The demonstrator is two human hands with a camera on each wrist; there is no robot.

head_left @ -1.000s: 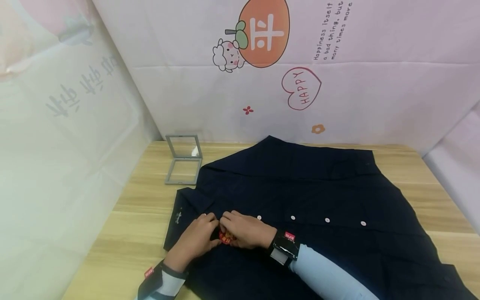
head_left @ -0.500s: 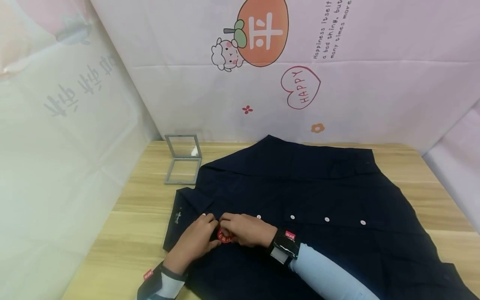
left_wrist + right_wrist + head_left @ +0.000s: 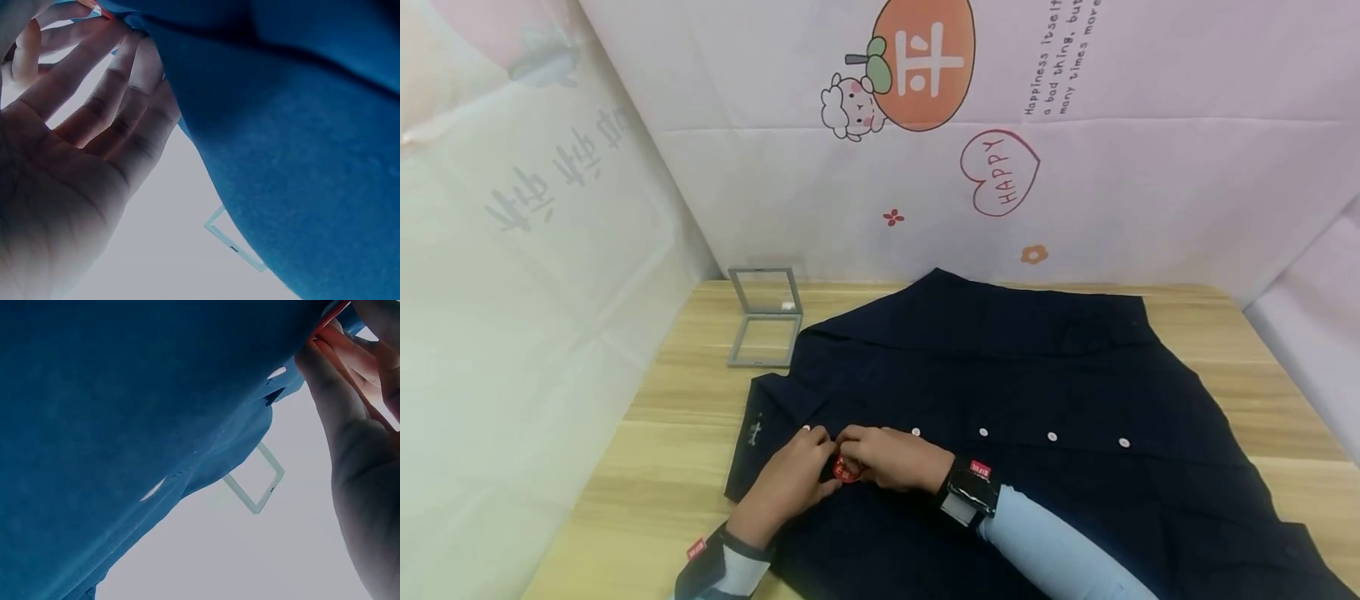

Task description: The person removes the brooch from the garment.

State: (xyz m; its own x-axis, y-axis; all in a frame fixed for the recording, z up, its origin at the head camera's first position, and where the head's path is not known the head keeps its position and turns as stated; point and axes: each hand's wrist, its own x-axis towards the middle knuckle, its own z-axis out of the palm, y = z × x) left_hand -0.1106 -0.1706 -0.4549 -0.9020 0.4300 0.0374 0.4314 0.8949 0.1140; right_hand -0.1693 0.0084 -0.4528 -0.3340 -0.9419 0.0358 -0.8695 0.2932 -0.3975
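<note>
A dark navy shirt [image 3: 1000,392] with white buttons lies spread over the table. A small round red badge [image 3: 846,469] with a printed face sits at the shirt's front near the collar. My right hand [image 3: 887,457] pinches the badge, its fingers covering part of the face. Close at the badge's left, my left hand [image 3: 790,477] pinches the shirt cloth between thumb and fingers. In the left wrist view the left fingers [image 3: 112,94] reach to the cloth beside the red edge of the badge [image 3: 99,9]. The badge's back is hidden.
An open grey frame with clear panes [image 3: 765,340] stands at the shirt's upper left on the wooden table [image 3: 655,433]. A white printed backdrop [image 3: 1112,192] rises behind the table's far edge. The collar [image 3: 743,442] lies at the left.
The badge has tilted slightly under the right fingers, and less of its printed face shows. Both hands stay in nearly the same place.
</note>
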